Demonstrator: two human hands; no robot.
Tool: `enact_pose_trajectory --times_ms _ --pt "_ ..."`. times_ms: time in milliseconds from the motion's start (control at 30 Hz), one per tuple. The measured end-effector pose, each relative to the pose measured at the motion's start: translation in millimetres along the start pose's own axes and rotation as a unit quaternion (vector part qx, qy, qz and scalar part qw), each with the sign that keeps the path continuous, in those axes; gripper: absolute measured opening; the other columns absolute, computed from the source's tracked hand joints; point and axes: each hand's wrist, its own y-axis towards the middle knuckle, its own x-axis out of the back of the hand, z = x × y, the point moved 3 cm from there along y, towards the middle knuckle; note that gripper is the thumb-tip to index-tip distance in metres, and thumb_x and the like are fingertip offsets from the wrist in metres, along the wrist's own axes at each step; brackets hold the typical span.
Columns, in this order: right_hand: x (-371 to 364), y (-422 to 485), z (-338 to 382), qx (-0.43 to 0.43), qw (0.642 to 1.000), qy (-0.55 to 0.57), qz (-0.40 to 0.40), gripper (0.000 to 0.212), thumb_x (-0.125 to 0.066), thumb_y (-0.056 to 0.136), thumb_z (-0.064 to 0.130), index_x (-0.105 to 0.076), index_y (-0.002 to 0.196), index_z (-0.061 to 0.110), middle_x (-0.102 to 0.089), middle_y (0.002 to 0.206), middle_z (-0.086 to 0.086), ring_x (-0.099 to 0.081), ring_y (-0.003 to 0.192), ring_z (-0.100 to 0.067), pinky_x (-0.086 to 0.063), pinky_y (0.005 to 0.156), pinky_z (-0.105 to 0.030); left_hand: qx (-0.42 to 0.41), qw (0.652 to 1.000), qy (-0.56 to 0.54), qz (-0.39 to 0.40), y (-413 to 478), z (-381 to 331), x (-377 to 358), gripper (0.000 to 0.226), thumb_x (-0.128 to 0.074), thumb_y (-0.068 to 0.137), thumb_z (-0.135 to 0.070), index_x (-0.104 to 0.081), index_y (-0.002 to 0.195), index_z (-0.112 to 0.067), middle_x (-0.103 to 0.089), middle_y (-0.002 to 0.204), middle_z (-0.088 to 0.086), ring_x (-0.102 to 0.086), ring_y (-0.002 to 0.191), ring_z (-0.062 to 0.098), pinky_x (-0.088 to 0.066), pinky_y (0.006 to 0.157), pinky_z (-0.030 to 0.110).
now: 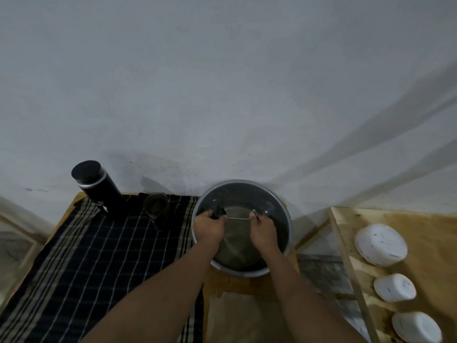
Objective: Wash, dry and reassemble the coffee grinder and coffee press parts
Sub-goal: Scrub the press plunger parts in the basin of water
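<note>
Fingers, left hand and right hand, grip rod in basin between canister and 3 bowls.

A dark checked cloth with pale stripes covers the left part of the wooden tabletop. A brownish sheet lies on the near edge of the tabletop, just beside the cloth. Behind everything stands a plain grey-white wall. To the right, apart from the tabletop, lies a pale wooden board with three white bowls in a row, all upside down and flecked with dark specks: the far bowl, the middle bowl and the near bowl. Grey patterned floor shows between tabletop and board.
</note>
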Motion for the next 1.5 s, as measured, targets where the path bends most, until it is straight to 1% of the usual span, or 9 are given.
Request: enact_pose_trajectory --times_ms 133,267,367,500,633,733,967,1200,1500 --pt "0.0 -0.5 3.7 -0.004 0.998 -0.043 -0.042 0.037 -0.044 0.108 0.024 -0.058 0.138 0.009 -0.034 0.160 -0.014 -0.038 0.145 -0.028 -0.035 0.118 -0.047 -0.031 0.999 -0.010 0.002 -5.9 -11.9 -1.6 0.019 -0.081 0.086 -0.013 -0.079 0.101 -0.001 -0.077 0.093 0.011 -0.072 0.089 0.028 -0.058 0.083 0.037" --pt "7.0 2.8 6.3 -0.034 0.999 0.017 -0.019 0.032 -0.043 0.108 0.022 -0.063 0.128 0.007 -0.066 0.112 -0.011 -0.058 0.092 -0.020 -0.046 0.081 -0.035 -0.025 0.999 -0.026 0.006 -9.8 -16.9 -0.4 0.026 -0.079 0.087 -0.012 -0.077 0.111 -0.003 -0.076 0.105 0.010 -0.066 0.088 0.021 -0.052 0.079 0.029" --pt "11.6 3.7 6.0 -0.021 0.999 0.000 -0.032 0.032 -0.043 0.108 0.020 -0.063 0.128 0.005 -0.063 0.126 -0.015 -0.058 0.096 -0.021 -0.046 0.084 -0.035 -0.034 0.999 -0.002 0.009 -5.9 -15.1 0.2 0.025 -0.084 0.081 -0.019 -0.080 0.103 -0.008 -0.077 0.098 0.007 -0.070 0.092 0.024 -0.058 0.090 0.038" --pt "7.6 -3.3 7.9 -0.014 0.999 0.009 -0.036 0.033 -0.044 0.108 0.021 -0.061 0.133 0.008 -0.061 0.133 -0.014 -0.060 0.110 -0.026 -0.049 0.094 -0.040 -0.044 0.999 0.008 0.008 -12.2 -16.2 0.8 0.017 -0.077 0.087 -0.015 -0.080 0.102 -0.007 -0.076 0.094 0.008 -0.071 0.089 0.026 -0.058 0.075 0.031" --pt "7.2 -6.2 7.4 -0.017 0.999 0.031 0.002 0.026 -0.043 0.108 0.027 -0.065 0.103 0.014 -0.063 0.087 -0.005 -0.054 0.073 -0.014 -0.043 0.069 -0.030 -0.063 0.998 -0.009 0.008 -13.2 -22.1 17.5 0.027 -0.080 0.085 -0.012 -0.077 0.110 -0.005 -0.075 0.095 0.008 -0.066 0.086 0.017 -0.050 0.071 0.019" --pt "-0.8 -14.9 21.5 0.010 1.000 0.026 0.007 0.040 -0.041 0.107 0.041 -0.060 0.081 0.018 -0.060 0.076 0.000 -0.057 0.073 -0.018 -0.042 0.066 -0.031 -0.099 0.995 -0.007 -0.008 -12.2 -27.6 49.1 0.031 -0.082 0.082 -0.015 -0.076 0.111 -0.004 -0.068 0.089 -0.003 -0.065 0.087 0.012 -0.047 0.080 0.021" --pt "-67.8 -63.7 77.6 0.115 0.987 0.034 0.107 0.024 -0.059 0.101 0.026 -0.072 0.096 0.006 -0.068 0.082 -0.004 -0.059 0.072 -0.011 -0.043 0.062 -0.026 -0.087 0.988 0.005 -0.125 -11.1 20.5 151.3 0.041 -0.079 0.084 -0.015 -0.070 0.123 -0.006 -0.070 0.101 0.003 -0.066 0.099 0.017 -0.045 0.083 0.021" --pt "-160.9 -91.6 57.2 0.065 0.958 -0.085 0.267 0.047 -0.050 0.105 0.026 -0.042 0.150 0.013 -0.053 0.144 -0.008 -0.058 0.122 -0.027 -0.049 0.093 -0.032 0.021 0.988 0.055 -0.146 8.4 95.2 208.6 0.051 -0.079 0.089 -0.022 -0.064 0.133 -0.002 -0.071 0.124 0.015 -0.069 0.109 0.027 -0.057 0.094 0.035" --pt "-195.3 -95.5 10.8 -0.030 0.957 -0.089 0.276 0.044 -0.045 0.106 0.020 -0.042 0.149 0.017 -0.063 0.127 -0.009 -0.065 0.106 -0.028 -0.052 0.079 -0.035 0.074 0.989 0.107 -0.063 26.3 133.1 202.4 0.052 -0.073 0.093 -0.019 -0.058 0.141 -0.005 -0.067 0.130 0.015 -0.066 0.116 0.028 -0.055 0.098 0.035"
